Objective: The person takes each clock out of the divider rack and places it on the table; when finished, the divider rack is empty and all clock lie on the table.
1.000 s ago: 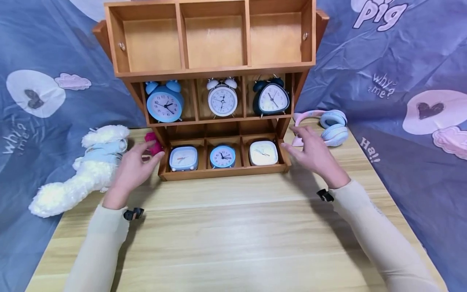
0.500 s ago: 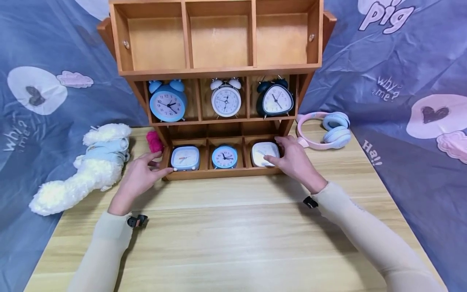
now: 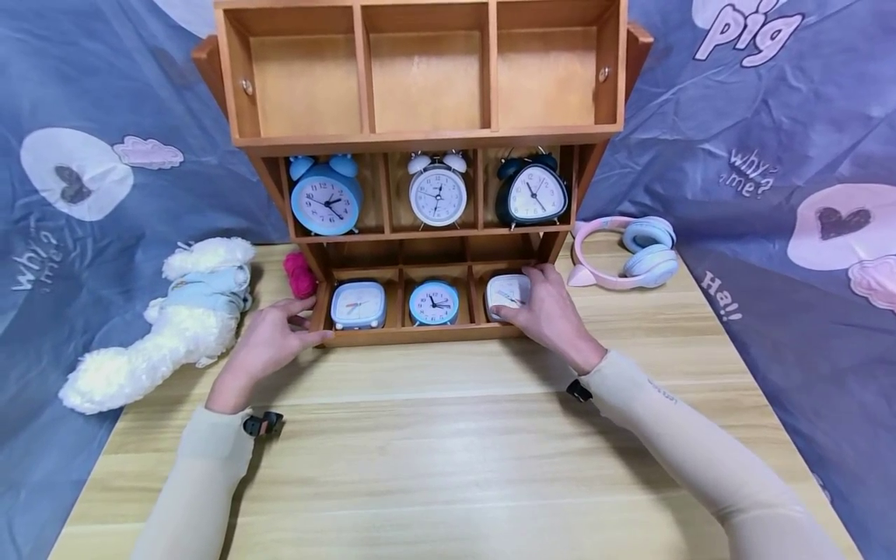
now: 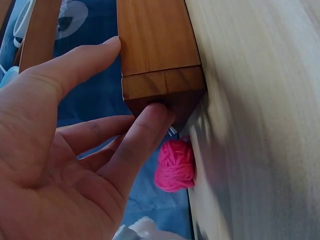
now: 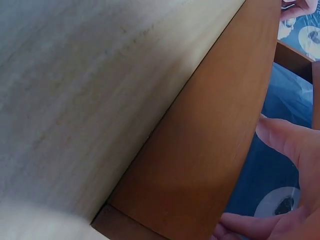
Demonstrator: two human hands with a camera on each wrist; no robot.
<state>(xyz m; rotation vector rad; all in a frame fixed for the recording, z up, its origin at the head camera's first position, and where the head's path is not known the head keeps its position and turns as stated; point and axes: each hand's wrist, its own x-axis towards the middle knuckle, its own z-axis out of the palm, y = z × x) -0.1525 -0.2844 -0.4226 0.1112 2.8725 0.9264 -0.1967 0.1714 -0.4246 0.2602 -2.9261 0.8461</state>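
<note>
A wooden display shelf (image 3: 427, 141) stands on the table, alarm clocks in its two lower rows. My left hand (image 3: 266, 342) holds the lower left corner of its bottom tray, thumb at the front board's edge and a finger on the end face, as the left wrist view shows. My right hand (image 3: 556, 315) reaches over the tray's right compartment and grips a white square alarm clock (image 3: 501, 291), thumb across its front. Part of that clock is covered by the hand; the right wrist view hides it behind the front board (image 5: 185, 140). Beside it sit a round blue clock (image 3: 433, 303) and a rounded-square blue clock (image 3: 358, 304).
The middle row has a blue twin-bell clock (image 3: 326, 204), a white one (image 3: 438, 196) and a dark one (image 3: 536, 193). Pink yarn (image 3: 300, 275) and a white plush toy (image 3: 178, 323) lie left, pink-and-blue headphones (image 3: 649, 257) right. Patterned blue cloth (image 3: 763, 327) hangs around the table.
Both hands have come inward from beside the shelf. The left has reached the tray's lower left corner; the right has moved left onto the white square clock. The view has shifted slightly.
</note>
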